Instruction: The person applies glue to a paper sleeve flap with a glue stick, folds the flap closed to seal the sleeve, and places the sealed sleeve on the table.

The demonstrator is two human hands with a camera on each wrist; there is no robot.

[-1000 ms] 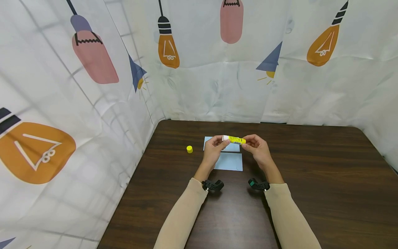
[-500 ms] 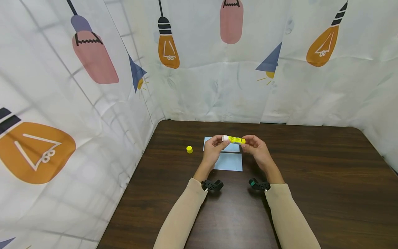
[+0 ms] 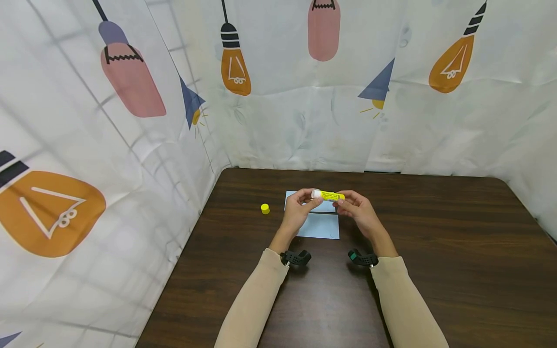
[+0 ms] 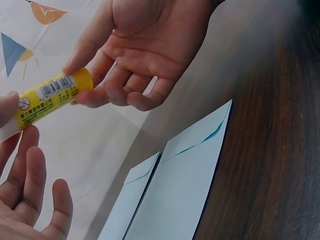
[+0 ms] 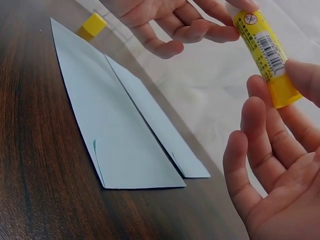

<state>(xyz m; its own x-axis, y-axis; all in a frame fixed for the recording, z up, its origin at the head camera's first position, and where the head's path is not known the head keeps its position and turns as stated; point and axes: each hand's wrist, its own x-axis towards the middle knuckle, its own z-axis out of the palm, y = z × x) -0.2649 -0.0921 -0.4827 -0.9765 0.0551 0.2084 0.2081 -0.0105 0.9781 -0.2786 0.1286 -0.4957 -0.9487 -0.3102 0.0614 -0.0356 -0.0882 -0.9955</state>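
A yellow glue stick (image 3: 329, 195) with a white end lies roughly level between both hands, above the table. My left hand (image 3: 297, 210) pinches its white end between thumb and fingers. At the yellow base, my right hand (image 3: 359, 210) pinches with thumb and fingertips; its other fingers are loosely bent. Printed text and a barcode show on the glue stick (image 4: 52, 95) in the left wrist view. Under the hands lie two light blue paper pieces, the nearer sheet (image 3: 320, 226) and the farther sheet (image 3: 324, 206), partly hidden by the hands. Thin green marks run on both.
The yellow cap (image 3: 265, 209) stands on the dark wooden table (image 3: 444, 251), left of the papers. White curtains (image 3: 278, 125) printed with lamps hang behind the table and along its left side.
The glue stick has turned a little about its length and shifted slightly right. The right fingers have changed their hold at its base. The papers and cap have stayed in place.
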